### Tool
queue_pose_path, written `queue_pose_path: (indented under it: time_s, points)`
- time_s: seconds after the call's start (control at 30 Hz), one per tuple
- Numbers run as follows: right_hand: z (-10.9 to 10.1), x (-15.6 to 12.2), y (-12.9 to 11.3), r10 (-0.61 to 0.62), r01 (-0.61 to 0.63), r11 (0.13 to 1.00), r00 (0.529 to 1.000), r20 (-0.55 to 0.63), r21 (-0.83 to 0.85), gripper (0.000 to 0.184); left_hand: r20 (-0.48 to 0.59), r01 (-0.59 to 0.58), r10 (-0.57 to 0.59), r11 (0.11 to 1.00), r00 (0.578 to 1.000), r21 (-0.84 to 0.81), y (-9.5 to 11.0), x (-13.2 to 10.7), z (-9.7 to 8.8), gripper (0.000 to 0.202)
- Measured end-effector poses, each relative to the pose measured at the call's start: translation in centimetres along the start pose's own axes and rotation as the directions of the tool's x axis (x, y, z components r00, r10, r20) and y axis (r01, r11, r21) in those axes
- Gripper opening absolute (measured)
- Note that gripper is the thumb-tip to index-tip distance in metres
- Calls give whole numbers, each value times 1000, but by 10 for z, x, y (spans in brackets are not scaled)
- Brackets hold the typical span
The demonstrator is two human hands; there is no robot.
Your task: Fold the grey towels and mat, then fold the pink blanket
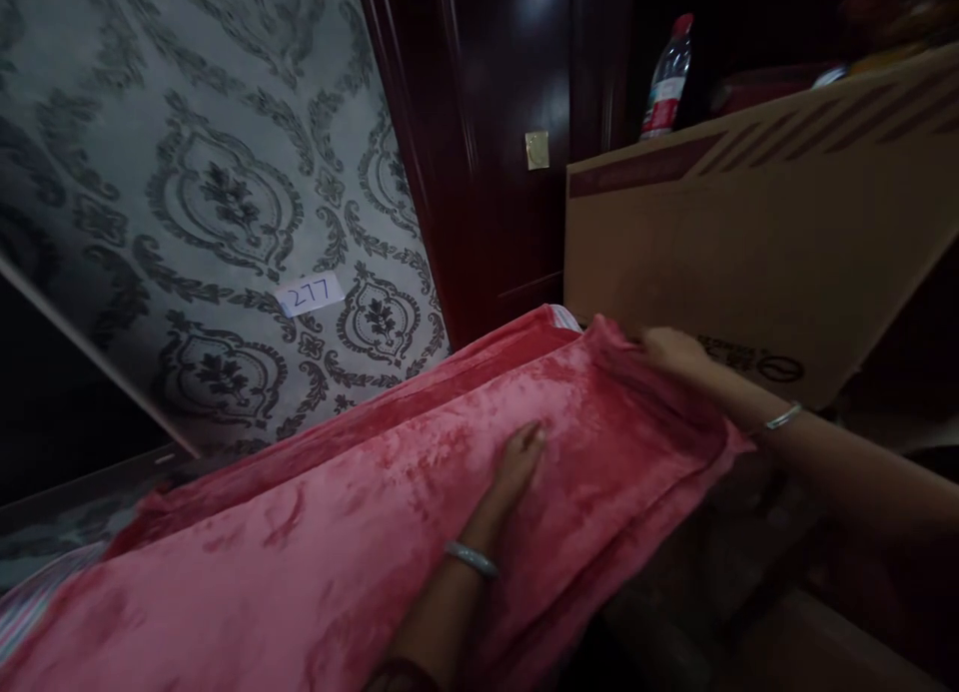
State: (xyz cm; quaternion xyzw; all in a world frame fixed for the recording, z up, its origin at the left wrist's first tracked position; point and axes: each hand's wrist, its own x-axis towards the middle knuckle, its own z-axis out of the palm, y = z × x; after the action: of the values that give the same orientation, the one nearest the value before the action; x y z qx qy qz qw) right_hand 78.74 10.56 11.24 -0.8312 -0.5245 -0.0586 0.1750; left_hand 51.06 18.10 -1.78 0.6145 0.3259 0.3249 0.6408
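Observation:
A pink-red plush blanket [337, 532] lies folded in a long strip across the lower half of the view. My left hand [516, 462] rests flat on its middle, fingers stretched out, a bangle on the wrist. My right hand [670, 352] lies at the blanket's far corner, fingers curled over the edge of the fabric next to the cardboard; a thin bracelet sits on that wrist. Whether it pinches the cloth is hard to see in the dim light.
A large flat cardboard box [756, 243] stands on edge at the right. Behind it a plastic water bottle [666, 78] with a red cap. Dark wooden door [509, 143] at the back. Patterned wallpaper with a label reading 277 [309, 294] on the left.

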Motion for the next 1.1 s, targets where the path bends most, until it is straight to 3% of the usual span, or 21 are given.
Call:
queue_pose_path:
  time_s: [0.1, 0.17, 0.23, 0.3, 0.4, 0.5, 0.67, 0.8, 0.93, 1.1]
  points:
    - [18, -45, -57, -113, 116, 992, 990, 79, -39, 28, 11, 155, -156, 970, 988, -186, 6, 1, -17, 46]
    - [41, -80, -82, -200, 207, 977, 972, 122, -48, 26, 28, 247, -256, 891, 966, -381, 6, 0, -26, 45]
    - [65, -113, -98, -254, 267, 963, 948, 193, -41, 25, 42, 262, -283, 809, 958, -526, 4, -1, -31, 43]
    - [84, -138, -104, -261, 277, 960, 932, 253, -30, 26, 33, 226, -251, 798, 967, -558, 1, 0, -32, 42]
    - [94, -159, -101, -264, 285, 957, 931, 252, -48, 30, 6, 201, -234, 823, 972, -531, 0, 7, -30, 38]
    - [90, -168, -90, -251, 275, 957, 947, 199, -98, 26, -74, 132, -194, 858, 978, -496, 3, 19, -28, 40]
    - [78, -169, -80, -242, 252, 964, 964, 112, -86, 20, -273, -20, -93, 924, 957, -383, 17, 53, -18, 83]
    - [69, -169, -93, -267, 267, 964, 963, 25, -8, 19, -380, -67, -36, 965, 924, -254, 29, 78, -17, 71]
    - [78, -184, -115, -332, 332, 939, 943, -12, 87, 25, -459, -115, 27, 980, 888, -165, 33, 79, -39, 63]
    - [109, -207, -128, -384, 370, 911, 922, 51, 185, 31, -436, -34, -39, 987, 899, -158, 23, 58, -75, 66]
